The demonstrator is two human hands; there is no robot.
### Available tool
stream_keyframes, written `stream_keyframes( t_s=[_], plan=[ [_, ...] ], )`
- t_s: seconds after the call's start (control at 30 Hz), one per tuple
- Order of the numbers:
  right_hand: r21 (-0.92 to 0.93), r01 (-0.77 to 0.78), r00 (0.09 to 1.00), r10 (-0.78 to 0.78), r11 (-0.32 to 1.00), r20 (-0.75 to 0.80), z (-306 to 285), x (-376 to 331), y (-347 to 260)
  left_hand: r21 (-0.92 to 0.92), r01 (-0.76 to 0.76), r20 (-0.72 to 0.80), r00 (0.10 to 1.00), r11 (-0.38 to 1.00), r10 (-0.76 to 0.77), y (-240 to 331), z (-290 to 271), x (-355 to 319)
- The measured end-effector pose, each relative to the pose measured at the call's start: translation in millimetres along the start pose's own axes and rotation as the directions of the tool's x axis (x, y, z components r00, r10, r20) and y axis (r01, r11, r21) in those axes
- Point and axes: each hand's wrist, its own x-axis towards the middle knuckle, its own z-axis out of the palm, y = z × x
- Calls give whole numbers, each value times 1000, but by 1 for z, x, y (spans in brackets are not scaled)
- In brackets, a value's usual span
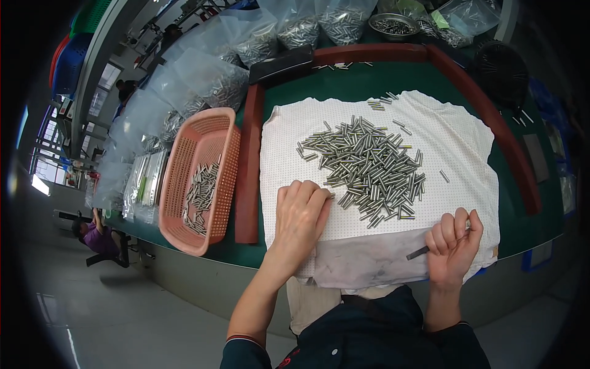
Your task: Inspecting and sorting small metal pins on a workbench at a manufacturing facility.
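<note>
Dark clothing fills the bottom centre of the frame, and both forearms rise from it toward the bench (pixel 369 86). Lower centre, the left hand (pixel 301 215) lies palm down on a white dotted cloth (pixel 455 147), fingers (pixel 310 194) stretched out flat and gripping nothing, their tips touching the near left edge of a heap of small metal pins (pixel 369 166). Lower right, the right hand (pixel 453 243) is curled shut around a thin dark tool (pixel 418 253) whose tip pokes out to the left; whether it also pinches a pin at the fingertips cannot be told. The heap sits in the middle of the frame on the cloth, with a few stray pins scattered toward the upper right. Left of the cloth, beyond a red-brown raised border (pixel 247 178), a pink slotted basket (pixel 212 129) holds more pins. Clear plastic bags (pixel 209 80) of pins crowd the upper left and top, beside a metal bowl (pixel 393 24).
</note>
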Motion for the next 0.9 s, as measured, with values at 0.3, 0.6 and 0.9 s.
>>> stream_keyframes(
  t_s=[0.3,0.6,0.9],
  plan=[
    [-4,3,1000,-3,1000,3,1,0,0,135,-110,126,988,985,93,-8,5,12],
    [6,6,1000,-6,1000,-4,0,1,1,-480,384,261,921,789,-289,-8,1,0],
    [14,11,1000,-11,1000,-14,4,-1,0,-827,346,551,654,-443,-518,-19,-7,-24]
  ],
)
